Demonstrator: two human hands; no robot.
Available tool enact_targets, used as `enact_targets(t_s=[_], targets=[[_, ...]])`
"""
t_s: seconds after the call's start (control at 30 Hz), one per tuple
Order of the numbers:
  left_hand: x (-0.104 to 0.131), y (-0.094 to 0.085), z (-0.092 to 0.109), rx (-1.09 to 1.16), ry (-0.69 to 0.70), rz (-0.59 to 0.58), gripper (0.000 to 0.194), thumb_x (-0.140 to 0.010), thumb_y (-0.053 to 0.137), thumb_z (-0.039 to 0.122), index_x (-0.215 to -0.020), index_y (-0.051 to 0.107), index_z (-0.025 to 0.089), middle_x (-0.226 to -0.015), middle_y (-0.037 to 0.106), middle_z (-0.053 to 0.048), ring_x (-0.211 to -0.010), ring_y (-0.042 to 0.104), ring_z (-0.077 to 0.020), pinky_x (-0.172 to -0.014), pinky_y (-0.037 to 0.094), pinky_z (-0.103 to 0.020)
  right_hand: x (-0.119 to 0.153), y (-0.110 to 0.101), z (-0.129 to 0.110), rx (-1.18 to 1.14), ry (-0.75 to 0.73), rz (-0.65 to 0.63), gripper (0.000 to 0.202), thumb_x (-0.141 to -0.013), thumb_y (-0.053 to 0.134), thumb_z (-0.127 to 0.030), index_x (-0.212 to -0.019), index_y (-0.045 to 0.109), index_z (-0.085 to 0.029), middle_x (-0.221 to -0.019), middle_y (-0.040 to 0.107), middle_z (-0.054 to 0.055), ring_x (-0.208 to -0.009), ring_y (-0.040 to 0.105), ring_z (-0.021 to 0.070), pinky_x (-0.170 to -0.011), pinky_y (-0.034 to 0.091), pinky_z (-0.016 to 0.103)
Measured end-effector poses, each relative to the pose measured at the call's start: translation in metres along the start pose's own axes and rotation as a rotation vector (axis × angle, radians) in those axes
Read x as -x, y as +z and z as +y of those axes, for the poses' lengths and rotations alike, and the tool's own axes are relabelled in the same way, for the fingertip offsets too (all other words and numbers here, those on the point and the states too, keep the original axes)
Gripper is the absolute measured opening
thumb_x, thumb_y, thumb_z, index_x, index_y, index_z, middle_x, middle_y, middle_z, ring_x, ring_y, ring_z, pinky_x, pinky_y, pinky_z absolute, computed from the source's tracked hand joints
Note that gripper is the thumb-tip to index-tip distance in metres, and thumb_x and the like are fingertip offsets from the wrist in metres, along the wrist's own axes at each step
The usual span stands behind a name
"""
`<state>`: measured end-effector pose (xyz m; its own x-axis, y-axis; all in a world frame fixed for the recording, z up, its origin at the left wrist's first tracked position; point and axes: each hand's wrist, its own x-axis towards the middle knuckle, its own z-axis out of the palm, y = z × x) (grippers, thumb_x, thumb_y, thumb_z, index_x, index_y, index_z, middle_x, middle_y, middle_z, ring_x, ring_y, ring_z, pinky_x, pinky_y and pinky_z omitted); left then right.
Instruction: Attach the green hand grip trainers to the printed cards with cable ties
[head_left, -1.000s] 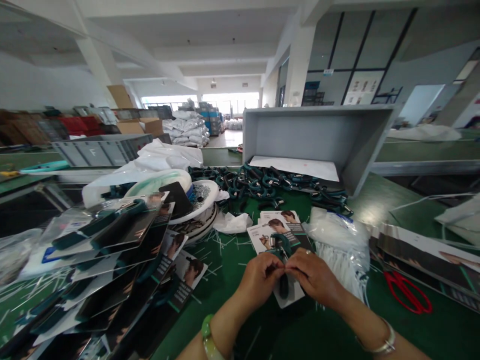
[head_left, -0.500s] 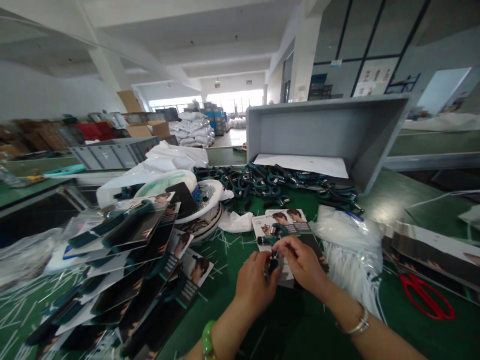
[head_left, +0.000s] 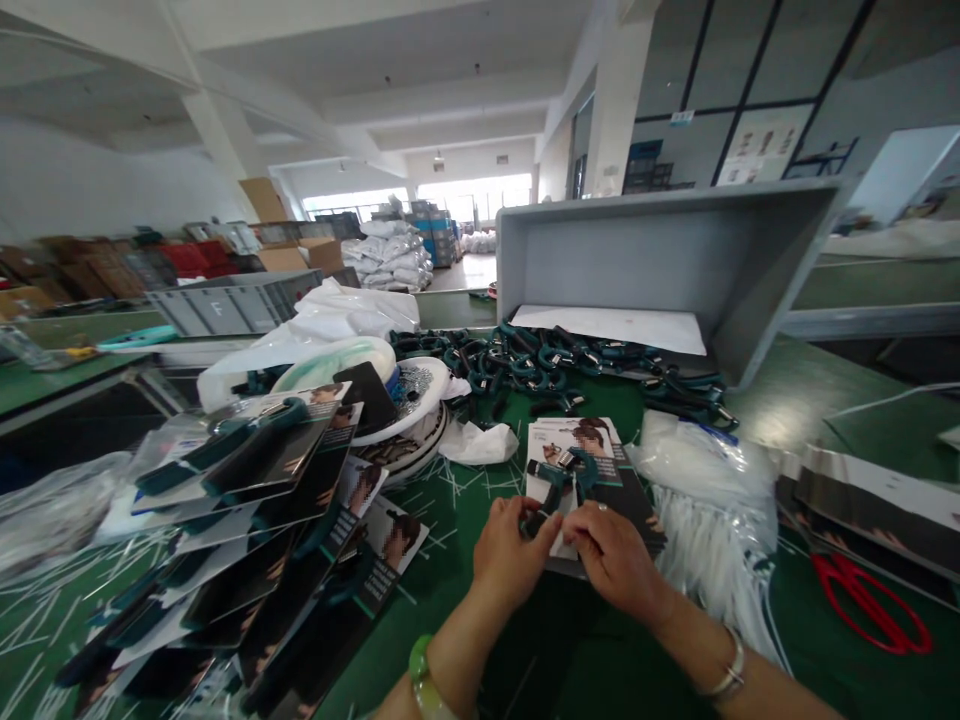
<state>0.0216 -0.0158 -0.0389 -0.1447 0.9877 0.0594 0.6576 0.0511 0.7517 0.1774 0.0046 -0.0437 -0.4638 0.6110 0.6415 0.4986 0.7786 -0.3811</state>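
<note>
Both forearms are bare, no sleeves showing. The left hand (head_left: 514, 555) has a chunky pale green bangle (head_left: 421, 678) on its wrist at bottom centre. The right hand (head_left: 616, 560) wears a thin silver bracelet (head_left: 724, 668) and a small ring (head_left: 598, 508).

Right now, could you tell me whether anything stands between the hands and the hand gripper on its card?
Nothing visible does. The left hand and right hand are already on the teal hand gripper and its printed card, fingers touching them directly.

Both hands, left hand (head_left: 514, 550) and right hand (head_left: 615, 558), grip a teal hand gripper (head_left: 559, 478) on its printed card (head_left: 574, 440), above the green worktop (head_left: 465, 500).
</note>
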Motion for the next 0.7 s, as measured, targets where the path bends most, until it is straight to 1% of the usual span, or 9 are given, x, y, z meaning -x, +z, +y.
enact_targets(t_s=[0.07,0.17,0.33,0.43,0.5,0.57,0.6,0.67,0.7], targets=[[-0.002,0.005,0.004,0.006,-0.052,0.008,0.033,-0.077,0.049,0.050,-0.091,0.058,0.022,-0.093,0.055,-0.004,-0.078,0.057,-0.0175,-0.068,0.042,-0.028,-0.002,0.001,-0.001,-0.024,0.021,0.042,0.016,-0.088,0.038,-0.018,-0.078,0.049,-0.020,-0.067,0.055,0.001,-0.062,0.052,0.0129,-0.061,0.040,0.024],[-0.003,0.009,0.007,0.017,-0.078,0.023,0.030,-0.079,0.048,0.047,-0.093,0.055,0.022,-0.097,0.056,-0.005,-0.086,0.058,-0.0194,-0.073,0.042,-0.029,-0.003,-0.002,-0.001,-0.023,0.018,0.046,0.015,-0.088,0.038,-0.017,-0.077,0.050,-0.020,-0.066,0.055,0.000,-0.062,0.052,0.0127,-0.060,0.040,0.024],[-0.001,0.010,0.006,-0.075,0.013,0.042,0.027,-0.083,0.043,0.041,-0.098,0.052,0.020,-0.100,0.059,-0.008,-0.092,0.057,-0.0219,-0.077,0.042,-0.032,0.003,-0.004,-0.001,0.037,0.050,0.053,0.018,-0.087,0.036,-0.017,-0.076,0.050,-0.020,-0.066,0.056,0.001,-0.063,0.053,0.0139,-0.060,0.040,0.025],[0.000,0.012,0.005,-0.151,0.043,0.060,0.026,-0.084,0.041,0.041,-0.093,0.052,0.019,-0.094,0.060,-0.008,-0.091,0.057,-0.0220,-0.075,0.042,-0.031,0.007,0.001,-0.007,0.047,0.106,0.075,0.019,-0.087,0.035,-0.016,-0.076,0.049,-0.020,-0.066,0.057,0.001,-0.063,0.053,0.0132,-0.060,0.040,0.025],[0.001,0.013,0.004,-0.197,0.051,0.083,0.025,-0.085,0.040,0.041,-0.087,0.051,0.019,-0.090,0.060,-0.008,-0.089,0.058,-0.0224,-0.073,0.042,-0.031,0.007,-0.001,-0.011,0.075,0.116,0.044,0.018,-0.087,0.036,-0.018,-0.075,0.050,-0.020,-0.066,0.056,0.001,-0.063,0.054,0.0137,-0.060,0.040,0.025],[0.001,0.015,0.003,-0.218,0.071,0.105,0.025,-0.085,0.039,0.041,-0.084,0.051,0.019,-0.088,0.060,-0.008,-0.089,0.057,-0.0227,-0.074,0.042,-0.031,0.007,-0.015,-0.010,0.105,0.139,0.003,0.018,-0.087,0.036,-0.020,-0.075,0.050,-0.020,-0.066,0.057,0.002,-0.064,0.054,0.0145,-0.059,0.041,0.026],[0.001,0.015,0.002,-0.210,0.078,0.110,0.025,-0.086,0.039,0.040,-0.084,0.051,0.019,-0.088,0.060,-0.008,-0.090,0.057,-0.0228,-0.075,0.042,-0.032,0.010,-0.028,-0.005,0.128,0.175,0.000,0.018,-0.087,0.037,-0.022,-0.076,0.051,-0.020,-0.066,0.057,0.002,-0.064,0.054,0.0149,-0.059,0.041,0.026],[0.000,0.015,0.000,-0.166,0.080,0.104,0.025,-0.085,0.039,0.041,-0.085,0.052,0.019,-0.089,0.060,-0.008,-0.090,0.057,-0.0223,-0.075,0.042,-0.031,0.021,-0.065,0.014,0.210,0.317,0.034,0.017,-0.086,0.039,-0.025,-0.079,0.054,-0.020,-0.070,0.060,0.004,-0.064,0.056,0.0158,-0.060,0.042,0.028],[0.000,0.015,0.000,-0.139,0.078,0.099,0.026,-0.085,0.040,0.041,-0.086,0.053,0.019,-0.090,0.060,-0.008,-0.091,0.057,-0.0220,-0.075,0.042,-0.031,0.032,-0.088,0.027,0.303,0.394,0.060,0.016,-0.084,0.043,-0.028,-0.078,0.055,-0.020,-0.071,0.061,0.006,-0.063,0.057,0.0174,-0.060,0.042,0.031]])
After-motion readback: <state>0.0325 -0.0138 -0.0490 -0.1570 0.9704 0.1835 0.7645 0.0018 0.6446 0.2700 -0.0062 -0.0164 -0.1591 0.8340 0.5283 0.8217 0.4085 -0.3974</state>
